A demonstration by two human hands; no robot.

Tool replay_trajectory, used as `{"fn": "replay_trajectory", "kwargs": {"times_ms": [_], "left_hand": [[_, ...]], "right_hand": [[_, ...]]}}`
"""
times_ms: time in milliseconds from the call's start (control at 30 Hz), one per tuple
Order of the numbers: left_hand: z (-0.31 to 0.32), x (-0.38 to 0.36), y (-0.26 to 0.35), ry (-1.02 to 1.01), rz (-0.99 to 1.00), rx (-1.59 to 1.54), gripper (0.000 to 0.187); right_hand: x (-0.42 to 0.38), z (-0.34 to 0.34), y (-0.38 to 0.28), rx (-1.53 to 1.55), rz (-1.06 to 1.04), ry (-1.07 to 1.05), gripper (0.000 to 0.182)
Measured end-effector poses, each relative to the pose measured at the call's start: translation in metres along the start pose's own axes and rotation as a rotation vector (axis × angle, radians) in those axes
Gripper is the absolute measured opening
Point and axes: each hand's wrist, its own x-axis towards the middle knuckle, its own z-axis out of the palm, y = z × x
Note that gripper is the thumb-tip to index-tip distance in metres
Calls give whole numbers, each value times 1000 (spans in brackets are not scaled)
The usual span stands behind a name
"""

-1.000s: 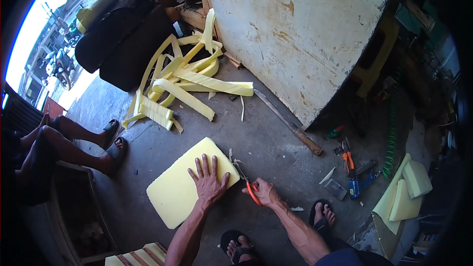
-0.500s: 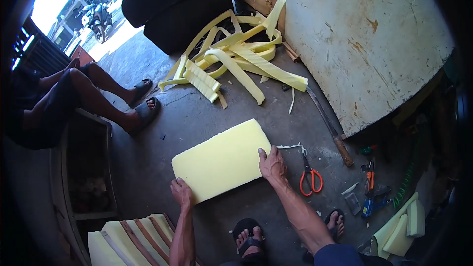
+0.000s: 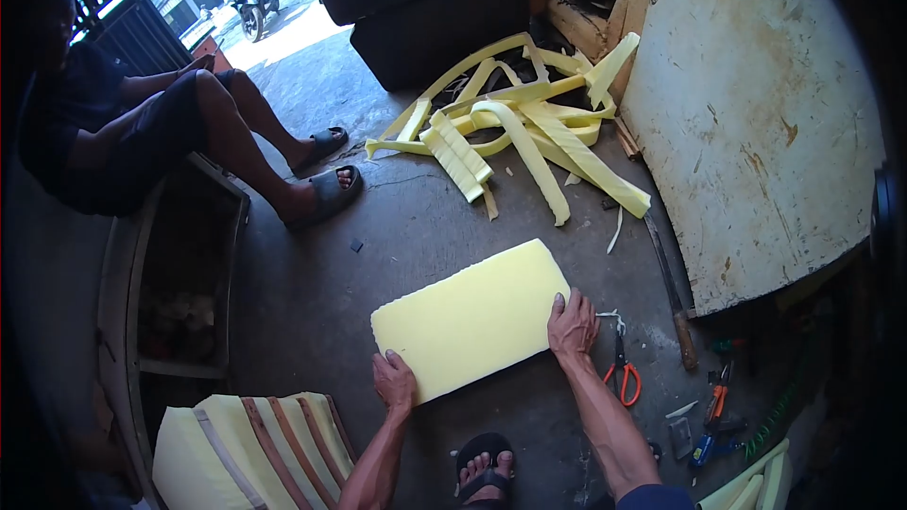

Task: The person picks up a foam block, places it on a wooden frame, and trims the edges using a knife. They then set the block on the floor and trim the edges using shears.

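Note:
A rectangular pale yellow foam block (image 3: 472, 321) is held between my two hands, low over the grey floor. My left hand (image 3: 394, 380) grips its near left corner, with the thumb on top and the other fingers partly hidden. At the right end, my right hand (image 3: 573, 323) is closed on the edge, thumb on the upper face. Scissors with orange handles (image 3: 624, 383) lie on the floor just right of that hand, a thin white scrap by their blades.
Yellow foam strips (image 3: 529, 123) lie heaped ahead, near a long-bladed knife (image 3: 673, 293) and a pale worn board (image 3: 756, 132). Pliers (image 3: 720, 392) lie at right. Someone in dark clothes (image 3: 161, 123) sits at left by a wooden frame (image 3: 132, 302). A slatted foam piece (image 3: 217, 416) is near-left.
The view has swung left, so the surroundings appear farther right. Both hands keep hold of the foam block, which looks slightly nearer the scissors.

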Motion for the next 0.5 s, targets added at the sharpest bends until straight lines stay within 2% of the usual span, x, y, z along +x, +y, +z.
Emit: {"fn": "replay_trajectory", "kwargs": {"times_ms": [33,67,133,167,200,233,267,333,367,433,500], "left_hand": [[-12,-12,-1,-192,-107,2,32],[-16,-26,0,-192,-104,-8,32],[-17,-58,1,27,-13,-85,35],[-40,-53,28,-29,8,8,42],[-37,-34,38,-46,14,3,42],[-35,-12,43,-16,206,2,42],[-30,6,52,23,391,2,41],[-10,44,72,-35,414,-109,35],[-11,50,84,-36,414,-96,35],[-5,48,112,-536,152,87,36],[6,29,107,-502,217,148,39]], "right_hand": [[-4,-3,0,-26,-31,6,47],[-9,-8,-8,-30,-34,16,47],[-36,-24,-35,-144,-236,87,59],[-48,-28,-43,-19,-172,35,67],[-59,-31,-53,107,-108,-16,75],[-69,-34,-65,153,81,-83,86],[-78,-23,-63,147,78,-87,86],[-100,2,-58,398,281,-31,90],[-99,-2,-63,561,419,-137,91],[-84,-10,-65,568,427,-165,90],[-65,-9,-53,561,448,-173,89]]}}
